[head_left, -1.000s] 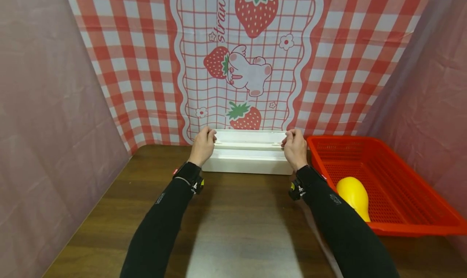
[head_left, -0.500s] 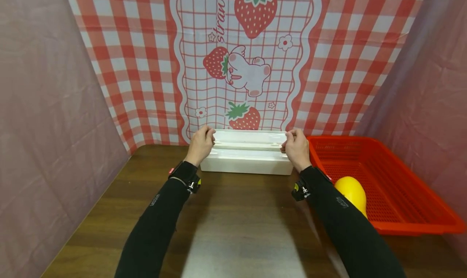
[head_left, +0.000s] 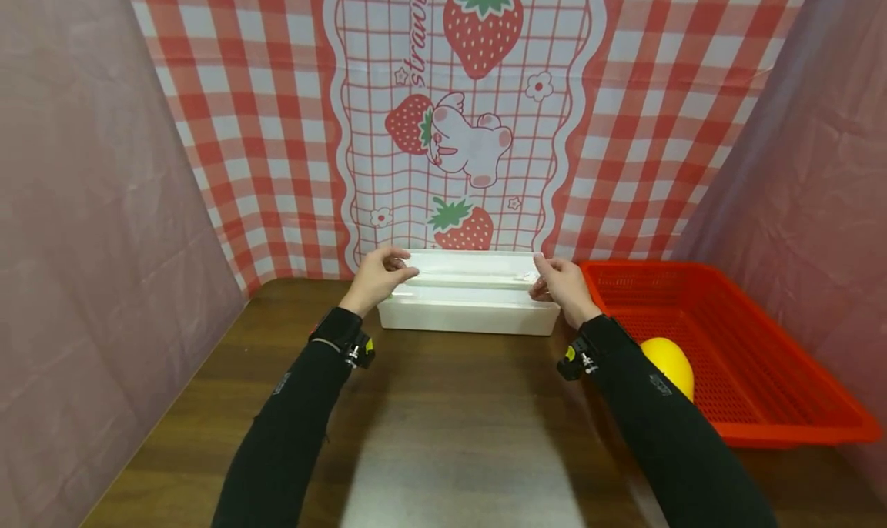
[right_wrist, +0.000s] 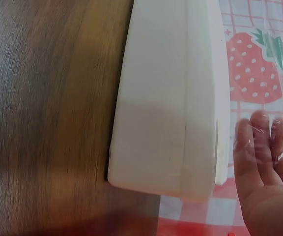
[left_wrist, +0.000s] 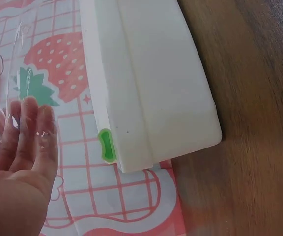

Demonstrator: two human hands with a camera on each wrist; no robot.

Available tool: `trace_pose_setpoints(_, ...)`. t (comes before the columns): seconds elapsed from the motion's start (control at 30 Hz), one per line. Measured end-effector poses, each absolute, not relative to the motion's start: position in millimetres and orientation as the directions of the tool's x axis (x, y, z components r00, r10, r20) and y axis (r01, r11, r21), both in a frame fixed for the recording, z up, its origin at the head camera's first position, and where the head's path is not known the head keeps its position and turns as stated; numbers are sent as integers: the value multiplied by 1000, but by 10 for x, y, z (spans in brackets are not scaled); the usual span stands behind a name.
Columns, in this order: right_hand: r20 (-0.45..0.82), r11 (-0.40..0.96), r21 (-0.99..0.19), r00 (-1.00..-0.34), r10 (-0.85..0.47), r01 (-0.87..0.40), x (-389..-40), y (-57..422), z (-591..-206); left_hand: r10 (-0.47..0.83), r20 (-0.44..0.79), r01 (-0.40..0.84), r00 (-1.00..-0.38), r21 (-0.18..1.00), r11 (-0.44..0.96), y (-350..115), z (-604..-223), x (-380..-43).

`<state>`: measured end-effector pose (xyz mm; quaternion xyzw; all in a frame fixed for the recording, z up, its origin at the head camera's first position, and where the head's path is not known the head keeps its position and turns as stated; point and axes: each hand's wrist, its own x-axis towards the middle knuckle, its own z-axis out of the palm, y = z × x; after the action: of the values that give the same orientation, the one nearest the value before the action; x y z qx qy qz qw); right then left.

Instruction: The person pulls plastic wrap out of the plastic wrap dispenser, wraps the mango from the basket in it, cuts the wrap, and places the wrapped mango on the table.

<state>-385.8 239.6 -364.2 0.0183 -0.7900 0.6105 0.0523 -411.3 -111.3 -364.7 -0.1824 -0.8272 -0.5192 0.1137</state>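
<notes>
A long white box, shaped like a cling film dispenser [head_left: 466, 315], stands on the table against the patterned cloth. Its top side faces the cloth, with a pale bar running lengthwise. Clear film [left_wrist: 17, 46] stretches beyond it in the left wrist view, and a crease of the film [right_wrist: 279, 49] shows in the right one. My left hand [head_left: 377, 283] is at the box's left end, thumb apart from the fingers, film over its fingertips. At the right end my right hand [head_left: 567, 288] mirrors it, film across the fingers. A small green piece [left_wrist: 108, 146] sits on the box's left end.
A red plastic basket [head_left: 797, 436] stands on the right with a yellow rounded object [head_left: 668, 362] in it, partly hidden by my right sleeve. The brown wooden table [head_left: 457, 420] spreads in front. A red checked strawberry cloth [head_left: 277, 128] hangs behind, pinkish fabric at both sides.
Both hands have opened out: thumbs and fingertips, close together before, now stand apart. The hands have dropped slightly at the box's ends. The box stays in place.
</notes>
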Motion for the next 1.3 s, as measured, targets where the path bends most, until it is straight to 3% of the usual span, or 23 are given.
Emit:
trace_pose_setpoints(0.23, 66, 312, -946, -994, -93, -92, -3854, 2481, -3604, 145, 332, 360, -932, 897, 257, -1119, -3648, -4094)
trace_pose_setpoints(0.5, 30, 239, -971, -999, -18, -34, -3811, 2485, -3526, 112, 310, 325, -944, 934, 151, -1130, -3705, -4136)
trace_pose_setpoints(0.8, 110, 177, -979, -993, 39, -102, -3820, 2458, -3517, 97, 313, 324, -945, 938, 121, -1131, -3680, -4156)
trace_pose_setpoints(1.3, 169, 206, -969, -975, 141, -138, -3812, 2427, -3481, 50, 333, 337, -941, 937, 93, -1111, -3618, -4141)
